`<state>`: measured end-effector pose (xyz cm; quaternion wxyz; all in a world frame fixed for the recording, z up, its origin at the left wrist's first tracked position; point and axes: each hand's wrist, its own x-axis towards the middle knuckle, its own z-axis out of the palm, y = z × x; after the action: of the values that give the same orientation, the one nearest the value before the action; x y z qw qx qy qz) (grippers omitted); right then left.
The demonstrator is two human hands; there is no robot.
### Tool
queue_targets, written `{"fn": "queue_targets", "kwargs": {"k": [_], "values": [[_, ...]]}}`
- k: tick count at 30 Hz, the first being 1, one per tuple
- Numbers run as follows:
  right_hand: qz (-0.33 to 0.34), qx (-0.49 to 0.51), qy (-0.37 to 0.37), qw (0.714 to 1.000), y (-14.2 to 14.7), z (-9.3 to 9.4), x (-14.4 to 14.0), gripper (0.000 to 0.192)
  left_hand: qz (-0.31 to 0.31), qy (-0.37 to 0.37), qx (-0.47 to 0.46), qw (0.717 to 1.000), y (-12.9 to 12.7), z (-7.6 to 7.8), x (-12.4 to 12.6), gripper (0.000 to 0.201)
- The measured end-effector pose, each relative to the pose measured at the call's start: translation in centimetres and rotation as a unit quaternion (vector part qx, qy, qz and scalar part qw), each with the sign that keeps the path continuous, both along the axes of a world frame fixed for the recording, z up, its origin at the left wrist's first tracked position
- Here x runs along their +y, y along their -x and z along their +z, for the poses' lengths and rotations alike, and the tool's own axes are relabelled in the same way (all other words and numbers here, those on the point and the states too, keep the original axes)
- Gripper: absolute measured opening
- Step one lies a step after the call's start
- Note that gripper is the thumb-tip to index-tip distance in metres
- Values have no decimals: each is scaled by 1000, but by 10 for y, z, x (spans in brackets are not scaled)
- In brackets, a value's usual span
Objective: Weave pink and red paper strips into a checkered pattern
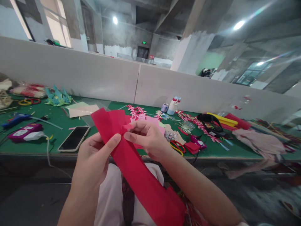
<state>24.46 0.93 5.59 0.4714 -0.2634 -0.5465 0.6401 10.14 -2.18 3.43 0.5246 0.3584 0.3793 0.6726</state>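
Note:
A long strip of red crepe paper [141, 172] runs from in front of my chest down across my lap to the lower right. My left hand [98, 153] is closed on its upper end, thumb pressed on the front near a gathered spot. Opposite it, my right hand [145, 138] pinches a small rolled or folded bit of the same red paper between thumb and fingers. The two thumb tips almost meet there. Above my left thumb the paper's top edge fans out in overlapping layers. My fingers behind the strip are partly hidden.
On the green table [54, 119] lie a phone [74, 138], a purple power strip [25, 131], a blue glue gun [16, 121], scissors [177, 147] and pink patterned pieces [136, 111]. A can [164, 107] and a bottle [174, 105] stand by the white partition [94, 75]. A pale cloth [258, 141] hangs over the edge.

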Motion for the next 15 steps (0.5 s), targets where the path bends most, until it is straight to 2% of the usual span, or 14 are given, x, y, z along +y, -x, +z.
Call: {"fn": "queue_targets", "kwargs": {"k": [4, 10, 15], "values": [[-1, 10, 2, 1000, 0, 0, -1, 26, -3, -3, 2, 1000, 1, -1, 1, 28], [16, -28, 13, 999, -6, -2, 2, 28, 4, -4, 5, 1000, 3, -2, 2, 25], [13, -4, 4, 1000, -2, -1, 1, 28, 17, -16, -4, 1000, 3, -2, 3, 21]]}}
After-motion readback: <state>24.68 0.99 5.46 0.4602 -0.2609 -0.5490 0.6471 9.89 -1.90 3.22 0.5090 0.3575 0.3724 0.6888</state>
